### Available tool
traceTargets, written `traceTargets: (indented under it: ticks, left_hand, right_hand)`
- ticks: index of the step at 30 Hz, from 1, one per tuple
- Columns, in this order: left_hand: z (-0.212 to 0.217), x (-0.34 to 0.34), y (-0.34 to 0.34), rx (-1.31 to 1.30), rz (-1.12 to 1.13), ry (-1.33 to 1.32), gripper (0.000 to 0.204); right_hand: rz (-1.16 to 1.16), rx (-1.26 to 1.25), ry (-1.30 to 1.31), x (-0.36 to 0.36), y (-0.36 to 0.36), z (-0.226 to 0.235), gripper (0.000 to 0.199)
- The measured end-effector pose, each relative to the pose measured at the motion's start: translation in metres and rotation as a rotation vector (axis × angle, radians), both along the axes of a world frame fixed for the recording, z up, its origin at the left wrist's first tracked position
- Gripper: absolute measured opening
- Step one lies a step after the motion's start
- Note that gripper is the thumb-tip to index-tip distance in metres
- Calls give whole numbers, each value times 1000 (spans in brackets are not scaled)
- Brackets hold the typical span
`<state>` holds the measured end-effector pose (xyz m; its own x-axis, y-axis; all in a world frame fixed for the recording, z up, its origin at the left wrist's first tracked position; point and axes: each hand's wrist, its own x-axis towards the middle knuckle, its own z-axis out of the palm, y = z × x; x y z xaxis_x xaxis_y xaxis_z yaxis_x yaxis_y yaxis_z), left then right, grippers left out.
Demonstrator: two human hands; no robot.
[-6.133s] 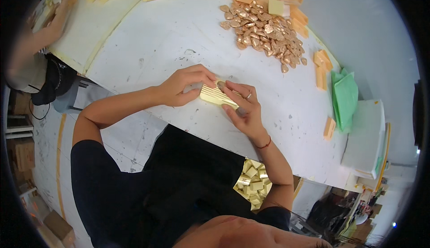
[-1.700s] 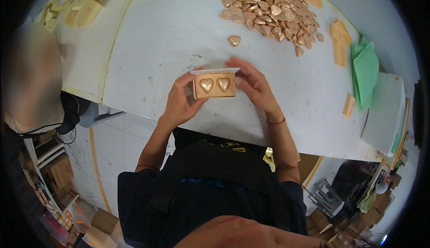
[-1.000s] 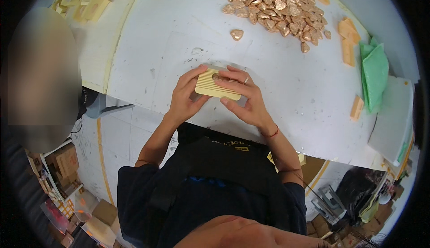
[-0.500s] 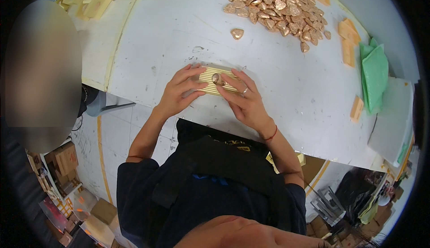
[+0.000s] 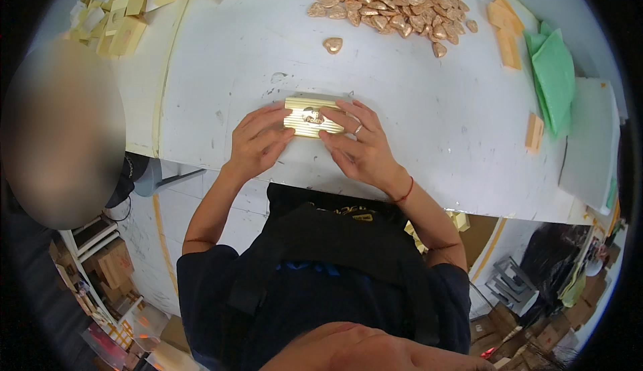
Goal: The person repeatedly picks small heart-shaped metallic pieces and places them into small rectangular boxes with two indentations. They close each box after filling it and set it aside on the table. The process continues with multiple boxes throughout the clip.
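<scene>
A small gold ribbed box (image 5: 301, 126) with a rounded, printed emblem in its middle is between my hands, just in from the table's near edge. My left hand (image 5: 258, 140) grips the box's left end, fingertips at the upper corner and thumb at the lower one. My right hand (image 5: 362, 143), with a ring and a red string at the wrist, holds the right end, its fingers reaching over the top face. One rose-gold heart-shaped piece (image 5: 333, 45) lies alone beyond the box, apart from a large pile of similar hearts (image 5: 395, 3).
Pale yellow boxes (image 5: 127, 33) are heaped at the far left. Orange blocks (image 5: 509, 49), a green plastic sheet (image 5: 552, 80) and a white foam-like slab (image 5: 589, 143) lie along the right. A blurred person (image 5: 63, 136) is at the left. Shelves with cartons (image 5: 110, 264) stand below.
The box's ribbed face now catches more light, and its emblem shows more fully. My right fingers have drawn back slightly from the emblem. The whole view has shifted a little.
</scene>
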<state>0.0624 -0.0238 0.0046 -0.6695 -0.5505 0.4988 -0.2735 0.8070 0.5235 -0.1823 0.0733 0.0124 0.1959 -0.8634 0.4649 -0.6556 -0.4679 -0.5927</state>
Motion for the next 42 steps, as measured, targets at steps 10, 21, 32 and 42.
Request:
traceTargets:
  ticks: [10, 21, 32, 42]
  left_hand:
    - [-6, -53, 8, 369, -318, -95, 40]
    - [-55, 24, -315, 74, 1044, 279, 69]
    - [41, -12, -124, 28, 488, 189, 20]
    - [19, -62, -44, 338, 208, 153, 14]
  right_hand:
    - [-6, 424, 104, -16, 8, 53, 55]
    - [-30, 388, 259, -88, 29, 68, 28]
    - [-99, 53, 157, -59, -133, -26, 31]
    - [-292, -92, 87, 13, -56, 20, 27]
